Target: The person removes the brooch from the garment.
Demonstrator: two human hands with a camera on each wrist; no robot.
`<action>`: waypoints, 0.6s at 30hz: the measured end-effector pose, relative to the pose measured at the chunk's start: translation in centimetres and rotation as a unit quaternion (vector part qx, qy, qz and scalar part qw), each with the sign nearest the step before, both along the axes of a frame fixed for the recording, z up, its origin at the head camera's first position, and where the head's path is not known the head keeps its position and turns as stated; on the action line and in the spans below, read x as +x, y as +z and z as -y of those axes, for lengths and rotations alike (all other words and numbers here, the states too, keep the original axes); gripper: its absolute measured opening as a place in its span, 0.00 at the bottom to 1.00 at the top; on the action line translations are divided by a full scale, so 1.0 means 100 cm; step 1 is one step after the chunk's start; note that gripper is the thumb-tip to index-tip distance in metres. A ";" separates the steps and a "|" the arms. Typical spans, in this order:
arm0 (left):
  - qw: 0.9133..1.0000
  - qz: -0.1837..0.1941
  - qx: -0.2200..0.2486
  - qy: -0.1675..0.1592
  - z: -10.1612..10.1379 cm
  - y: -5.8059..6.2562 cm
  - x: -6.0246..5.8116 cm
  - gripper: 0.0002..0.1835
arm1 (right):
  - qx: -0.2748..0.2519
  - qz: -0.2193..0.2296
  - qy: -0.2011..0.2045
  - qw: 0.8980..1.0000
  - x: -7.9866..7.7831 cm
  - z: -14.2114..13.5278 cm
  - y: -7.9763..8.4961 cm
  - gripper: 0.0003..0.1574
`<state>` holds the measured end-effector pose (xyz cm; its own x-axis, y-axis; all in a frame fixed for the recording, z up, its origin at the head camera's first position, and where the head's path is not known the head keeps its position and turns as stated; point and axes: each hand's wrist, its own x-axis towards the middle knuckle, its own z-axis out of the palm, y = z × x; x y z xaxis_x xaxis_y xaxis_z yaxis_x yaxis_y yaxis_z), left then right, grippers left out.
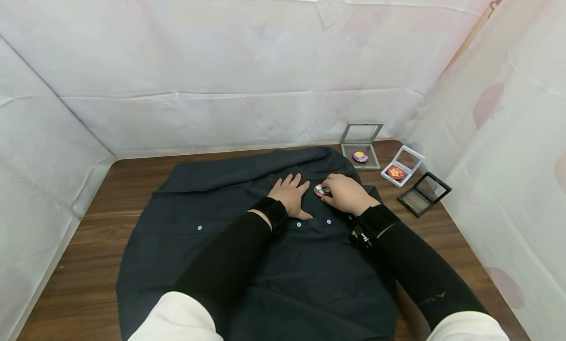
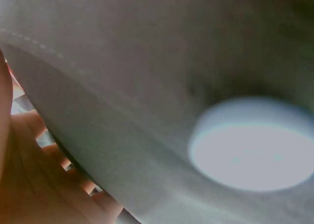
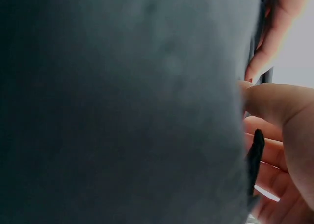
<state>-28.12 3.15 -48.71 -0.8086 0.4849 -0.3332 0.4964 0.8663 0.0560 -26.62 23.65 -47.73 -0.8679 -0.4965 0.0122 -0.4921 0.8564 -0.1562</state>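
A dark button-up shirt (image 1: pixel 212 198) lies spread out, with small pale buttons (image 1: pixel 298 224) on it. My left hand (image 1: pixel 289 197) rests on the cloth, fingers spread. Just to its right, my right hand (image 1: pixel 348 193) pinches a round, multicoloured pin badge (image 1: pixel 320 190) against the shirt; the fingers cover part of it. In the left wrist view a blurred shirt button (image 2: pixel 252 155) looms large beside the cloth, with fingers (image 2: pixel 56 185) at lower left. Dark fabric (image 3: pixel 122 106) fills most of the right wrist view and hides the badge; a thumb (image 3: pixel 279 104) shows at its edge.
Behind the shirt on the wooden table (image 1: pixel 84 252) stands an open grey case (image 1: pixel 372 160) with a purple badge (image 1: pixel 360 156). Beside it are an open white case (image 1: pixel 413 160) holding a red badge (image 1: pixel 395 172) and an open black case (image 1: pixel 415 201). Draped sheets wall the table.
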 end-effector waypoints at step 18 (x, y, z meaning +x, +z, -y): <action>0.999 -0.021 0.025 0.000 0.001 0.008 0.007 0.56 | -0.084 0.023 0.006 0.996 -0.015 -0.009 0.006 0.12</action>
<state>-27.44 3.03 -47.89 -0.8214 0.4999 -0.2745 0.4990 0.8630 0.0783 -28.17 24.56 -47.14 -0.8639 -0.5003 0.0575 -0.4907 0.8106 -0.3197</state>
